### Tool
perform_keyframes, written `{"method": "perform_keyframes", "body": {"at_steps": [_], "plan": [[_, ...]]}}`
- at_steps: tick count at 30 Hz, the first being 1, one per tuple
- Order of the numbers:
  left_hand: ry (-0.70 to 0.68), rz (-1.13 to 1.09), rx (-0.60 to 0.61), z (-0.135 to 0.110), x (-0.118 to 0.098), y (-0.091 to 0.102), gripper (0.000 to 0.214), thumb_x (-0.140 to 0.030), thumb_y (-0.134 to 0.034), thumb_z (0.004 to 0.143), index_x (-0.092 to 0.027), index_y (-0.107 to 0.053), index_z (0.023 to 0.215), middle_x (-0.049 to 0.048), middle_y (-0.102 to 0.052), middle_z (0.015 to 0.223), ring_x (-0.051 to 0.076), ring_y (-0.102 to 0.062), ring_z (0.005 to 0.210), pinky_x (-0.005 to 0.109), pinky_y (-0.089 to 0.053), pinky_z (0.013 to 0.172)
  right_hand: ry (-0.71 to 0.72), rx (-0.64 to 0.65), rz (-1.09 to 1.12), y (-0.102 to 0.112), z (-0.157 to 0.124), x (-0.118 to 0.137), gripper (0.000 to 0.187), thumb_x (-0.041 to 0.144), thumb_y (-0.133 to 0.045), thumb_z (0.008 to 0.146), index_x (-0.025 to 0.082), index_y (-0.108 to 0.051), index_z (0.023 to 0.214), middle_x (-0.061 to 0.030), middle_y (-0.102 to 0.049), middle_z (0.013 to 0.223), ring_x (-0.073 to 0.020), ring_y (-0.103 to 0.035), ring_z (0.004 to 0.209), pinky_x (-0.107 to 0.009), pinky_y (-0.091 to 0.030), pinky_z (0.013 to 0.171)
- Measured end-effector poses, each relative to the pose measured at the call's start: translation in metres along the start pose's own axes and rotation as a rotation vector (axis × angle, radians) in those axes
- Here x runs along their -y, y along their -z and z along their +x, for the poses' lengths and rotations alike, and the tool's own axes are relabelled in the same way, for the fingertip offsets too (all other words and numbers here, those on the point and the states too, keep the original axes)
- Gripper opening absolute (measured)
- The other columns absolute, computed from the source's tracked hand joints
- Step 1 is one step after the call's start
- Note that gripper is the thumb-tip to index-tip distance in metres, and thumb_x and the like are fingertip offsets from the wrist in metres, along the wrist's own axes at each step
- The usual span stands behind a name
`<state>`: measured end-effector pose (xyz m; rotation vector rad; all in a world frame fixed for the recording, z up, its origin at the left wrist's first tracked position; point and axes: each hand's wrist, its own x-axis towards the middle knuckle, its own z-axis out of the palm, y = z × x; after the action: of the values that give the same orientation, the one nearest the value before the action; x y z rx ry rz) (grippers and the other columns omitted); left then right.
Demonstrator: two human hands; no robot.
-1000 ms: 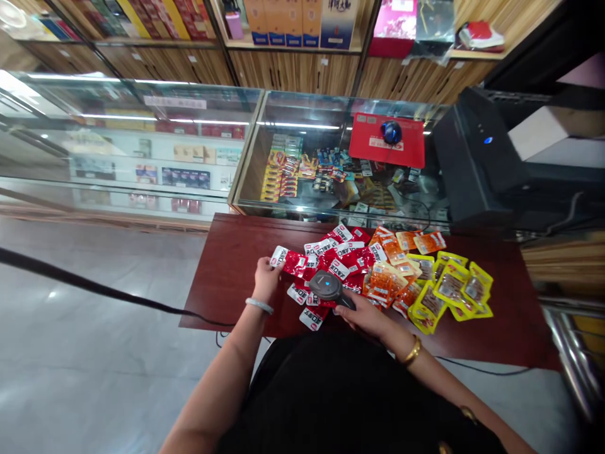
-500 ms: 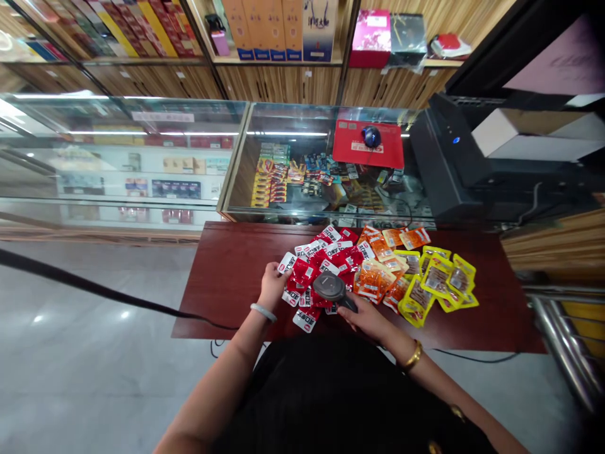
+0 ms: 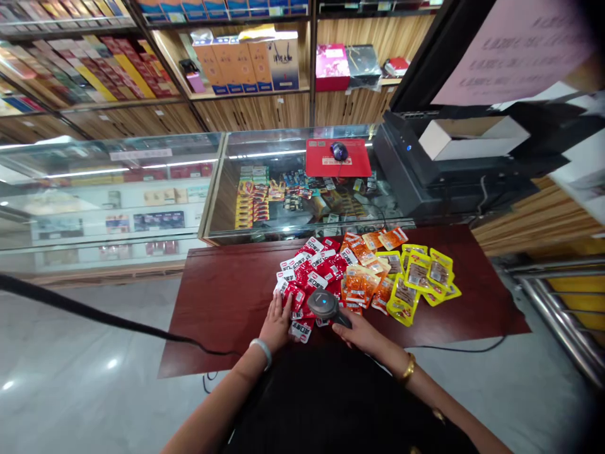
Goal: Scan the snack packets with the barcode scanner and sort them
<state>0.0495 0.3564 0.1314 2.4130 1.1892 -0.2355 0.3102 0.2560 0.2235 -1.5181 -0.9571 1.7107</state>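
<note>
From scanner (image 3: 323,304): way toward 9 o'clock blocked by left hand (image 3: 276,324), bare tabletop (image 3: 217,296) left open beyond. Near 8:30, route crossed by black cable (image 3: 189,341), height hard to judge. Red packets (image 3: 305,276) banked at 10–12, orange packets (image 3: 360,285) at 2, yellow packets (image 3: 419,274) toward 3.
</note>
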Motion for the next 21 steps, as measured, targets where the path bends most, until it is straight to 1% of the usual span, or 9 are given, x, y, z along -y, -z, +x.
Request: {"method": "perform_keyframes", "body": {"at_steps": [3,6,8,10,13,15,18,20,21], "plan": [[-0.003,-0.02,0.018,0.02,-0.012,0.005,0.125,-0.053,-0.078,0.054,-0.011,-0.014,0.153,0.0269,0.0,0.157,0.039,0.003,0.146,0.053,-0.019,0.115,0.006,0.023,0.036,-0.003,0.002,-0.005,0.058,0.06,-0.062,0.081,0.019,-0.054,0.121,0.0051,-0.05,0.062,-0.0089,-0.041,0.044,-0.02,-0.032,0.041],[0.015,-0.054,-0.006,0.03,-0.023,0.016,0.114,-0.051,-0.077,0.059,-0.018,-0.019,0.153,0.0231,-0.004,0.159,0.038,0.001,0.146,0.056,-0.017,0.115,0.008,0.03,0.044,-0.004,0.004,-0.006,0.058,0.061,-0.062,0.081,0.019,-0.054,0.121,0.0063,-0.048,0.059,-0.0089,-0.041,0.042,-0.021,-0.032,0.042],[0.034,-0.108,-0.044,0.03,-0.023,0.024,0.099,-0.044,-0.072,0.068,-0.022,-0.023,0.151,0.0187,-0.013,0.159,0.035,-0.009,0.147,0.055,-0.018,0.115,0.014,0.031,0.034,-0.002,0.003,-0.004,0.059,0.061,-0.062,0.081,0.019,-0.053,0.121,0.0064,-0.048,0.058,-0.0093,-0.041,0.042,-0.021,-0.032,0.042],[0.087,-0.186,-0.101,0.028,-0.019,0.031,0.082,-0.035,-0.064,0.077,-0.023,-0.028,0.15,0.016,-0.026,0.156,0.03,-0.025,0.144,0.048,-0.025,0.115,0.021,0.029,0.024,0.0,0.001,-0.002,0.061,0.062,-0.062,0.08,0.018,-0.054,0.121,0.0063,-0.049,0.058,-0.0095,-0.041,0.043,-0.022,-0.033,0.043],[0.203,-0.297,-0.213,0.029,-0.014,0.047,0.069,-0.026,-0.059,0.08,-0.022,-0.038,0.145,0.0145,-0.042,0.147,0.027,-0.042,0.135,0.042,-0.035,0.111,0.014,0.003,0.024,0.004,-0.002,-0.001,0.066,0.065,-0.064,0.076,0.016,-0.055,0.119,0.0067,-0.047,0.055,-0.0099,-0.041,0.042,-0.022,-0.032,0.043],[0.249,-0.403,-0.339,0.034,-0.019,0.067,0.061,-0.026,-0.058,0.081,-0.021,-0.045,0.14,0.014,-0.049,0.14,0.028,-0.047,0.13,0.043,-0.037,0.109,0.001,-0.014,0.033,0.005,-0.004,0.002,0.066,0.065,-0.064,0.076,0.016,-0.056,0.119,0.0066,-0.047,0.053,-0.0108,-0.041,0.042,-0.023,-0.033,0.043],[0.212,-0.719,-0.561,0.037,-0.046,0.12,0.048,-0.036,-0.052,0.087,-0.019,-0.053,0.132,0.0125,-0.058,0.129,0.025,-0.054,0.12,0.042,-0.041,0.107,0.044,-0.032,0.035,0.004,-0.005,0.01,0.061,0.065,-0.064,0.075,0.02,-0.06,0.117,0.0032,-0.053,0.056,-0.0148,-0.049,0.048,-0.027,-0.041,0.048],[0.128,-0.978,-0.607,0.028,-0.071,0.16,0.043,-0.044,-0.047,0.091,-0.021,-0.057,0.126,0.0108,-0.062,0.125,0.025,-0.056,0.117,0.042,-0.042,0.105,0.093,-0.059,0.023,0.001,-0.004,0.017,0.06,0.065,-0.065,0.074,0.021,-0.062,0.115,0.0006,-0.058,0.061,-0.0178,-0.055,0.056,-0.03,-0.046,0.054],[0.06,-1.112,-0.549,0.019,-0.083,0.176,0.045,-0.047,-0.044,0.093,-0.022,-0.058,0.127,0.0103,-0.062,0.126,0.026,-0.056,0.118,0.043,-0.043,0.103,0.107,-0.052,0.02,0.0,-0.003,0.02,0.06,0.065,-0.065,0.074,0.021,-0.063,0.114,-0.0002,-0.059,0.064,-0.0188,-0.056,0.059,-0.031,-0.048,0.056]]}}
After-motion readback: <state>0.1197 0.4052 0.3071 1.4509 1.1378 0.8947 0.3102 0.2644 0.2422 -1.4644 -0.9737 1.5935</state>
